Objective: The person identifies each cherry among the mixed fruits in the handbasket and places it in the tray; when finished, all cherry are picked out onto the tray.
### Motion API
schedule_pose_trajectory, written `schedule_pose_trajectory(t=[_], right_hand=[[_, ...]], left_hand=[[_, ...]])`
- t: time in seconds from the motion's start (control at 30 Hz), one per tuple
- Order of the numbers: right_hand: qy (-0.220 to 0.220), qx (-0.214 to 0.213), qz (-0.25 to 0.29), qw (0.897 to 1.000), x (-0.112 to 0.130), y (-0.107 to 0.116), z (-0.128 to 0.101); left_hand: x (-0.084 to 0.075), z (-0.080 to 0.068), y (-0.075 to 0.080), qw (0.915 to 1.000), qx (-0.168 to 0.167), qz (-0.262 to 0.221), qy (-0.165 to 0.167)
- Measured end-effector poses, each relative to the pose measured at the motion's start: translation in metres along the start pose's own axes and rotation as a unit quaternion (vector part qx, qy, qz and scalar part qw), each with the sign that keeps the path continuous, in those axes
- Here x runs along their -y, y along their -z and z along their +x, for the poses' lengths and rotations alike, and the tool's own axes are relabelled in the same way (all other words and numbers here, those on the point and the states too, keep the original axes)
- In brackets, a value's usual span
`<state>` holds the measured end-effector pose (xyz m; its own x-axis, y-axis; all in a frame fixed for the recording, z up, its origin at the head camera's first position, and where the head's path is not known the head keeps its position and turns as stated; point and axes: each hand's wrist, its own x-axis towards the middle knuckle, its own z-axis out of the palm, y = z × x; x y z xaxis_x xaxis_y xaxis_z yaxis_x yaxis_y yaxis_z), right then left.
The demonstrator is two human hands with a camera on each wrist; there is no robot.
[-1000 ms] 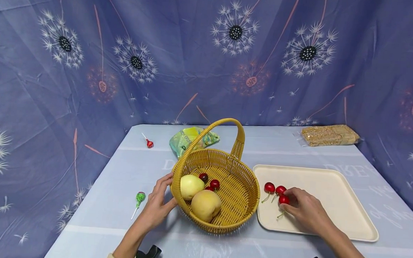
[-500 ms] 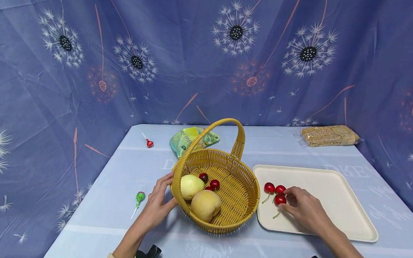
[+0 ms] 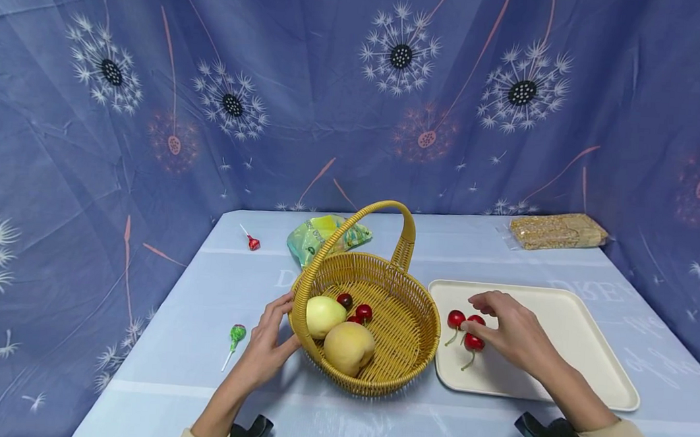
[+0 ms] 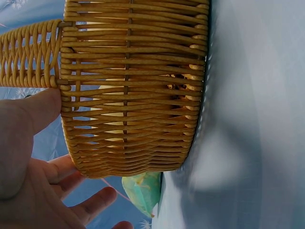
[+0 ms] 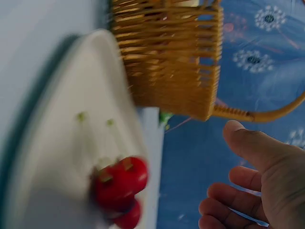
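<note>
Here 3 cherries [image 3: 466, 327] lie on 1 tray [image 3: 563, 335] under the relaxed, empty right hand [image 3: 513, 332]; the open left hand [image 3: 269, 346] touches 1 basket [image 3: 400, 327] left of it

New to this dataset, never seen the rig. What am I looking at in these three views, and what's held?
There is no machine here: a person works with two bare hands and wears three cameras. The wide picture comes from the head camera; the two close-ups come from cameras on each wrist.

On the blue-covered table stands a wicker basket holding a pear, a peach and a few cherries. Beside it lies a cream tray with three cherries. Farther off lie two lollipops, a green packet and a wrapped grain bar.

The left hand rests against the basket's side, steadying it. The right hand is over the tray, fingers relaxed, touching or nearly touching the cherries; its wrist view shows no grip on anything.
</note>
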<state>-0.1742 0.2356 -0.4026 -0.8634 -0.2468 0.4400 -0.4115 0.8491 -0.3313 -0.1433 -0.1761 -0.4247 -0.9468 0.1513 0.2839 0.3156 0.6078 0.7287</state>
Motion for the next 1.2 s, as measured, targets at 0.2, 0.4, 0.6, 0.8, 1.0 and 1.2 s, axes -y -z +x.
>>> schedule_pose_trajectory(t=[0.2, 0.4, 0.6, 0.8, 1.0, 1.2], right_hand=[[0.029, 0.023, 0.020, 0.999, 0.025, 0.009, 0.023], [0.073, 0.044, 0.032, 0.996, 0.047, 0.009, 0.045], [0.094, 0.081, 0.044, 0.991, 0.069, 0.007, 0.063], [0.128, 0.110, 0.060, 0.984, 0.082, -0.003, 0.078], [0.155, 0.136, 0.072, 0.976, 0.090, -0.017, 0.092], [0.169, 0.157, 0.070, 0.970, 0.096, -0.031, 0.105]], left_hand=[[0.000, 0.000, 0.000, 1.0000, 0.000, 0.003, -0.003], [0.001, 0.000, -0.001, 1.0000, -0.002, 0.004, -0.006], [0.000, 0.000, 0.000, 1.0000, 0.000, 0.001, -0.004], [0.001, 0.001, 0.000, 1.0000, 0.002, -0.002, 0.000], [0.001, 0.001, 0.000, 1.0000, 0.002, -0.005, 0.004], [0.001, 0.001, 0.000, 1.0000, 0.002, -0.002, 0.002]])
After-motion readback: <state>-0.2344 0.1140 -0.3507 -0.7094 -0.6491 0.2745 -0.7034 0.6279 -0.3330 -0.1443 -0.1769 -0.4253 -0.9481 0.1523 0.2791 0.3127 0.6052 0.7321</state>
